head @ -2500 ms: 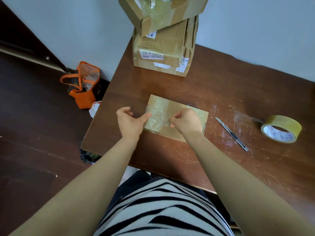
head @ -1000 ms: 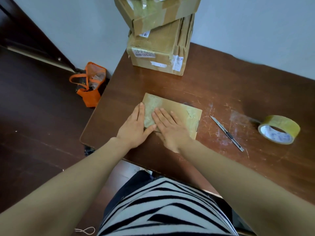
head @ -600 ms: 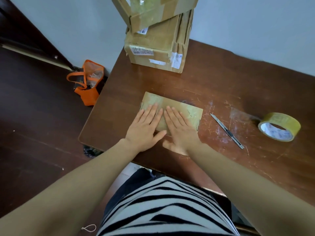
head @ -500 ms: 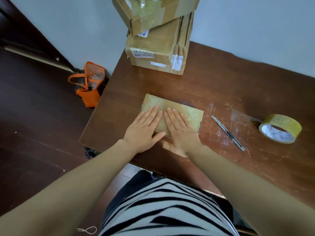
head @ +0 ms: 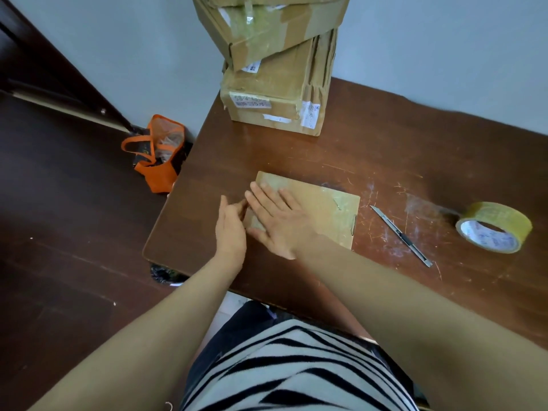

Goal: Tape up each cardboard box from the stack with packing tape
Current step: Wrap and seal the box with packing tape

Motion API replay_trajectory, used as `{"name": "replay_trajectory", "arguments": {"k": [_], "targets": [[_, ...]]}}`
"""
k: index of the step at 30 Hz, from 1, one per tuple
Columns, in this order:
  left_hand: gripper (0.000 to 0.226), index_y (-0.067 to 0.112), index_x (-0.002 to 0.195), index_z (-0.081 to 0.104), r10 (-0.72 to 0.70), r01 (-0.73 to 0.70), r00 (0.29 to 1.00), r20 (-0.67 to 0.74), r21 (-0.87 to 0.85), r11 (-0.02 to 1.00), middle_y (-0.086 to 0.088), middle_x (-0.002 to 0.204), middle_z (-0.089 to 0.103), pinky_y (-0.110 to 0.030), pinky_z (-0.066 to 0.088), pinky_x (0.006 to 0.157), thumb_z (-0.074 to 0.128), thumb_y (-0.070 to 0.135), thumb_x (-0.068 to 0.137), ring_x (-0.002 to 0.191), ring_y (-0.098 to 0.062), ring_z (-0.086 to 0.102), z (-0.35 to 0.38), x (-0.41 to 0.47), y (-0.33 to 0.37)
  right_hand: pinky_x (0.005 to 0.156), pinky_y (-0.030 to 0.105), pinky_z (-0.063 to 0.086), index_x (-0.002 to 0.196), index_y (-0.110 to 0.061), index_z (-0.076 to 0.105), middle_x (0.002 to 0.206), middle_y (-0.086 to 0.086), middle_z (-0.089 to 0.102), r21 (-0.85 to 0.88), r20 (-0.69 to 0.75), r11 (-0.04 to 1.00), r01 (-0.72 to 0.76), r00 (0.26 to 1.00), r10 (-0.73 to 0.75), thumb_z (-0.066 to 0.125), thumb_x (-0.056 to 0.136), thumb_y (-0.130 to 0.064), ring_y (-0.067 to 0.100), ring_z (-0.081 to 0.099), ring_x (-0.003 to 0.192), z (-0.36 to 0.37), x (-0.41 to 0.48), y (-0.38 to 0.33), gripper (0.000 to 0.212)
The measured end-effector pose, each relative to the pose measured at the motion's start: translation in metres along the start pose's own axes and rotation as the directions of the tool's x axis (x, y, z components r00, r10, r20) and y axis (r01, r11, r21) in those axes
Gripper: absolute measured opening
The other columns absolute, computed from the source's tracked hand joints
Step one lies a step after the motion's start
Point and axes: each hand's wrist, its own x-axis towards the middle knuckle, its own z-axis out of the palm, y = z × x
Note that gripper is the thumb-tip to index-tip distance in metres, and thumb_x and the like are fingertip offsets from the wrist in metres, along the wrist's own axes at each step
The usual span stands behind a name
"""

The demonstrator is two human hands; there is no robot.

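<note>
A flat cardboard box (head: pixel 326 210), partly covered in clear tape, lies on the brown table (head: pixel 385 161) in front of me. My right hand (head: pixel 280 223) lies flat on its left part with straight fingers pointing to the upper left. My left hand (head: pixel 231 229) stands on edge against the box's left side, fingers straight and touching it. A roll of yellowish packing tape (head: pixel 493 226) lies at the right. A stack of taped cardboard boxes (head: pixel 275 69) stands at the table's back edge.
A slim utility knife (head: pixel 400 235) lies between the flat box and the tape roll. An orange bag (head: pixel 157 152) sits on the dark floor left of the table. The wall runs behind the table.
Both hands slid left across the box. My left hand left the top and now presses against the box's left side; my right hand moved onto the left part of the top.
</note>
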Motion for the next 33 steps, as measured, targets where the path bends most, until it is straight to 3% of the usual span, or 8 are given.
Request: {"name": "replay_trajectory", "arguments": {"k": [2, 4, 10, 18, 21, 24, 27, 33], "targets": [[0.037, 0.038, 0.117, 0.063, -0.041, 0.042, 0.998, 0.044, -0.038, 0.998, 0.001, 0.149, 0.041, -0.042, 0.033, 0.113, 0.048, 0.049, 0.086, 0.135, -0.013, 0.041, -0.002, 0.009, -0.006, 0.118, 0.039, -0.012, 0.152, -0.02, -0.009, 0.159, -0.002, -0.016, -0.044, 0.049, 0.999, -0.013, 0.999, 0.016, 0.014, 0.099, -0.055, 0.013, -0.02, 0.144, 0.006, 0.004, 0.0, 0.068], [0.04, 0.034, 0.129, 0.057, -0.003, 0.002, 0.999, 0.051, 0.011, 1.0, 0.001, 0.151, 0.038, -0.042, 0.03, 0.115, 0.043, 0.045, 0.093, 0.137, -0.013, 0.038, -0.003, 0.01, -0.009, 0.118, 0.039, -0.014, 0.151, -0.019, -0.011, 0.158, -0.002, -0.02, -0.044, 0.086, 0.999, -0.009, 0.996, 0.012, 0.011, 0.098, -0.055, 0.013, -0.022, 0.144, 0.005, 0.003, -0.001, 0.067], [0.103, 0.035, 0.148, 0.032, -0.058, 0.047, 0.981, 0.188, 0.062, 0.997, 0.014, 0.152, 0.035, -0.037, 0.02, 0.119, 0.032, 0.094, 0.063, 0.139, -0.001, 0.029, 0.007, -0.001, -0.009, 0.12, 0.036, -0.006, 0.152, -0.013, -0.002, 0.16, 0.004, -0.008, 0.016, 0.027, 0.999, -0.033, 0.999, 0.032, -0.006, 0.089, -0.051, 0.014, -0.015, 0.144, 0.009, 0.001, -0.01, 0.073], [0.103, 0.025, 0.151, 0.026, -0.048, 0.007, 0.985, 0.166, 0.241, 0.97, 0.002, 0.156, 0.028, -0.045, 0.016, 0.119, 0.02, 0.091, 0.072, 0.144, -0.015, 0.023, 0.021, 0.004, -0.008, 0.113, 0.034, -0.021, 0.138, -0.012, -0.031, 0.148, 0.006, -0.037, -0.011, 0.158, 0.996, -0.091, 0.983, 0.091, 0.035, 0.094, -0.058, 0.017, -0.034, 0.137, 0.008, -0.029, 0.007, 0.092], [0.059, 0.021, 0.154, 0.01, 0.226, -0.282, 0.958, 0.178, 0.744, 0.606, 0.0, 0.162, 0.004, -0.043, -0.005, 0.118, 0.009, 0.041, 0.099, 0.148, -0.019, -0.002, 0.028, -0.011, 0.002, 0.114, 0.031, -0.02, 0.145, -0.012, -0.025, 0.153, 0.005, -0.031, 0.078, 0.209, 0.995, -0.069, 0.977, 0.051, 0.055, 0.086, -0.044, 0.014, -0.032, 0.138, -0.003, -0.03, 0.012, 0.104], [0.069, 0.013, 0.153, 0.015, 0.437, -0.586, 0.772, 0.462, 0.783, 0.206, -0.006, 0.161, 0.006, -0.037, -0.009, 0.116, 0.012, 0.03, 0.086, 0.148, -0.022, 0.0, 0.016, -0.022, -0.003, 0.115, 0.029, -0.019, 0.15, -0.01, -0.014, 0.153, -0.001, -0.027, 0.257, 0.145, 0.958, -0.127, 0.985, 0.092, 0.042, 0.091, -0.048, 0.012, -0.027, 0.141, -0.015, -0.043, 0.029, 0.09], [0.064, 0.004, 0.146, 0.033, 0.408, -0.679, 0.636, 0.655, 0.727, -0.108, -0.015, 0.153, 0.031, -0.04, 0.009, 0.117, 0.026, 0.037, 0.092, 0.143, -0.027, 0.026, 0.018, -0.016, -0.015, 0.116, 0.038, -0.019, 0.148, -0.009, -0.017, 0.15, 0.003, -0.032, 0.137, 0.127, 0.955, -0.264, 0.961, 0.247, 0.002, 0.079, -0.059, 0.014, -0.029, 0.14, -0.003, -0.055, 0.037, 0.087], [0.071, 0.005, 0.151, 0.011, 0.331, -0.627, 0.697, 0.636, 0.765, -0.148, -0.011, 0.159, 0.004, -0.032, 0.001, 0.118, 0.011, 0.049, 0.095, 0.147, -0.019, 0.0, 0.011, -0.008, -0.016, 0.116, 0.037, -0.019, 0.142, -0.012, -0.022, 0.15, 0.002, -0.031, 0.131, 0.056, 0.951, -0.279, 0.96, 0.274, -0.01, 0.083, -0.05, 0.014, -0.028, 0.14, 0.008, -0.058, 0.037, 0.071]]}}
